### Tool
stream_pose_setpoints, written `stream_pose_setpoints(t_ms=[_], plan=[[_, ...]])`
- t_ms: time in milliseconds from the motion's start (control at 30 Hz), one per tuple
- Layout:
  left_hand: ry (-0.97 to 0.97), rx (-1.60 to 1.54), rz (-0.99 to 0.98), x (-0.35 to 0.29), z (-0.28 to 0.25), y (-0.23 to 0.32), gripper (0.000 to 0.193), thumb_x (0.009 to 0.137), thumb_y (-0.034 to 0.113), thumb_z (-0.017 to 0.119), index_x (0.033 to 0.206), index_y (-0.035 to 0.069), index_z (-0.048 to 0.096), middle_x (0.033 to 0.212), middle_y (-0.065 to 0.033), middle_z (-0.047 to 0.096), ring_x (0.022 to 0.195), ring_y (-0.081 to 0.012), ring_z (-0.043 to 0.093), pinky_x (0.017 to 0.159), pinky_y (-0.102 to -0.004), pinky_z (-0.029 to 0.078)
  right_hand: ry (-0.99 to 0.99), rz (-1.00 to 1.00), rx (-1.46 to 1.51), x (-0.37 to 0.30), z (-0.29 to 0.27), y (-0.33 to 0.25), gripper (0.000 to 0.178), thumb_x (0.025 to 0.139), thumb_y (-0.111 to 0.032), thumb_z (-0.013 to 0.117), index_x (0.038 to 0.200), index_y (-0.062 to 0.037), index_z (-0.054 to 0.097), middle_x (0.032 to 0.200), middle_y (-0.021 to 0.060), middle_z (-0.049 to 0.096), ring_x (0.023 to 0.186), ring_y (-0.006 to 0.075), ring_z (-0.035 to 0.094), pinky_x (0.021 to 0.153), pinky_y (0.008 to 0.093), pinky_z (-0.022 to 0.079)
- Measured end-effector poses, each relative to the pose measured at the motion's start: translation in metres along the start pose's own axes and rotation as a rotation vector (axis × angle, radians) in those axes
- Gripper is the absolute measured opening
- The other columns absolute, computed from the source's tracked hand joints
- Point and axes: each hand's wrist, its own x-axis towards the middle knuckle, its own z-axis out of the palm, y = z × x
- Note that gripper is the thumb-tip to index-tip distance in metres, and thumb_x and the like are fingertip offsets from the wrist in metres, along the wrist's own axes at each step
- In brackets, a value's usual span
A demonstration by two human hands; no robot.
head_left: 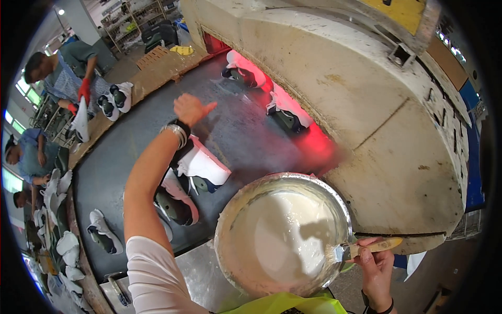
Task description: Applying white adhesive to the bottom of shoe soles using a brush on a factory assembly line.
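Note:
My left hand (192, 109) reaches out over the dark conveyor belt (230, 138), thumb spread away from the fingers and nothing held. Beneath that forearm are a white shoe (204, 163) and a dark-and-white shoe (178, 201), close together and partly hidden by my arm. In my right hand (377, 269) is a paintbrush (374, 248) with a wooden handle. Its bristles rest at the right rim of a large metal bowl (222, 235), which holds a creamy white liquid (285, 235).
A pale machine housing (387, 120) fills the right side, glowing red along its lower edge. Two shoes, one of them this white one (287, 112), lie in that glow. Another shoe (104, 232) sits at lower left. Co-workers (73, 73) handle shoes along the left ledge.

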Motion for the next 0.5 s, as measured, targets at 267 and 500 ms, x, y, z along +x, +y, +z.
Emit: stream_pose_setpoints(t_ms=[267,500], plan=[[-0.241,-0.564,-0.503,-0.139,0.028,-0.042,0.121,0.053,0.067,0.078,0.131,-0.010,0.025,0.132,-0.0277,0.040,0.124,-0.0383,0.042,0.102,-0.0428,0.038,-0.073,-0.005,0.014,-0.006,-0.024,0.002,0.023,0.092,-0.019,0.059,0.104,-0.0001,0.053,0.102,0.0104,0.057,0.083,0.0153,0.059,0.072,0.0330,0.055],[-0.060,-0.544,-0.563,-0.152,0.041,0.008,0.118,0.063,0.045,0.076,0.146,0.002,0.004,0.148,-0.0273,0.008,0.137,-0.0427,0.007,0.104,-0.0608,0.022,-0.116,-0.016,0.030,0.006,-0.025,0.013,0.020,0.093,-0.016,0.056,0.105,0.0006,0.053,0.101,0.0103,0.056,0.081,0.0151,0.059,0.071,0.0327,0.056]])
